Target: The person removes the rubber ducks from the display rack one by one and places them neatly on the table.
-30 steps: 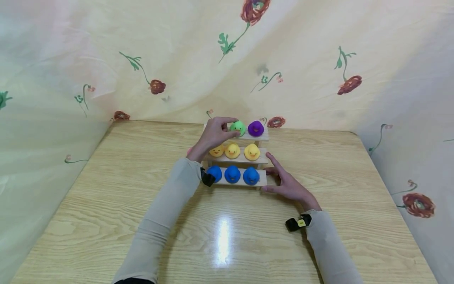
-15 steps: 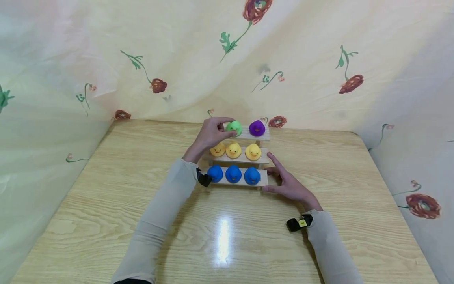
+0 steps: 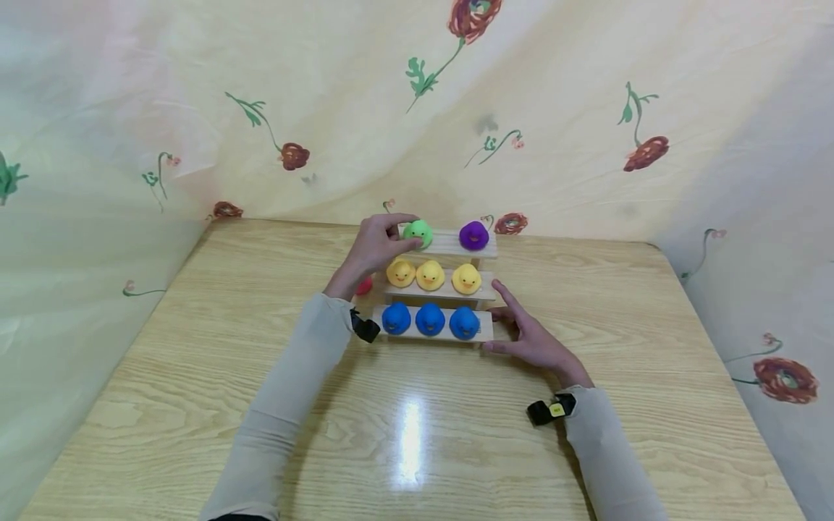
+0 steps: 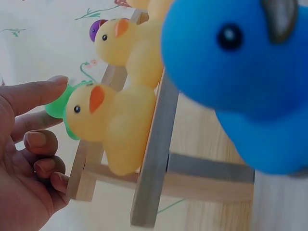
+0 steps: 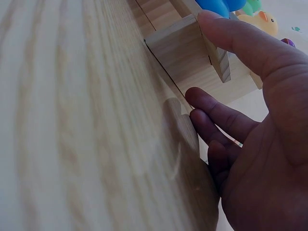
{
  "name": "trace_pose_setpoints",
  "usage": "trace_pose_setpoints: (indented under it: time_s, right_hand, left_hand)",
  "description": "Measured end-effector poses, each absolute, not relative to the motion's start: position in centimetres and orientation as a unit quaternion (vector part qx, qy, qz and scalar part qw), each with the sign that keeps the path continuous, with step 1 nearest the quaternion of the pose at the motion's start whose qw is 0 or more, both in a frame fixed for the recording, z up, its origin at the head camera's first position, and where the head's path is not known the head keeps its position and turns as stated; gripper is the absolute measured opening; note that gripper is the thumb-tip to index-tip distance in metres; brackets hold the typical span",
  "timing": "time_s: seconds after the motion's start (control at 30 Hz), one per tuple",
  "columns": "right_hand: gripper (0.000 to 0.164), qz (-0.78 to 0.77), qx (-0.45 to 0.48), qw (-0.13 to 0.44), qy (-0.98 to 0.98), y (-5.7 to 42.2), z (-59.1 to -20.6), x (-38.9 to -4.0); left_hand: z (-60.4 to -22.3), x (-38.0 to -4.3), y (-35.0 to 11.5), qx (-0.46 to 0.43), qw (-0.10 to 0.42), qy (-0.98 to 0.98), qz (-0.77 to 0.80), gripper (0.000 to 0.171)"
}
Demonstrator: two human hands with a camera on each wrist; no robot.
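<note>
L hand [image 3: 379, 237] pinching green duck [image 3: 418, 234] at top tier, R hand [image 3: 528, 339] splayed by rack [image 3: 446, 242] end; L wrist cam [image 3: 365, 327] might knock nearest blue duck [image 3: 396, 318] if it dips.

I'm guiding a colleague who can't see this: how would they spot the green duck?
On the wooden table stands a three-tier rack. Toward the left of its top, rearmost tier, the person's left hand pinches the green duck. Its colour sets it apart: yellow ducks sit one tier below, a purple duck to its right.
</note>
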State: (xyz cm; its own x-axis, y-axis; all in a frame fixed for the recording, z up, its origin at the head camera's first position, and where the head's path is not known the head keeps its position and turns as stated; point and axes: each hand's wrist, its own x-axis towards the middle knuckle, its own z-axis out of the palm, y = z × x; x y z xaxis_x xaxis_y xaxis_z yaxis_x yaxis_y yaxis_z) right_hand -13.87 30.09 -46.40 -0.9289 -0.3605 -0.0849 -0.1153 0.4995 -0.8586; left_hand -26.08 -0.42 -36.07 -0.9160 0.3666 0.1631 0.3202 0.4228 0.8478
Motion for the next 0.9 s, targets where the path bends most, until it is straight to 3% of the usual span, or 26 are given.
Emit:
trace_pose_setpoints:
  time_s: [0.9]
  right_hand:
    - [0.108, -0.483, -0.139, 0.132, 0.854, 30.1, -46.3, -14.0]
  left_hand:
    - [-36.5, -25.6, -4.8, 0.188, -0.016, 0.847, 0.497, 0.044]
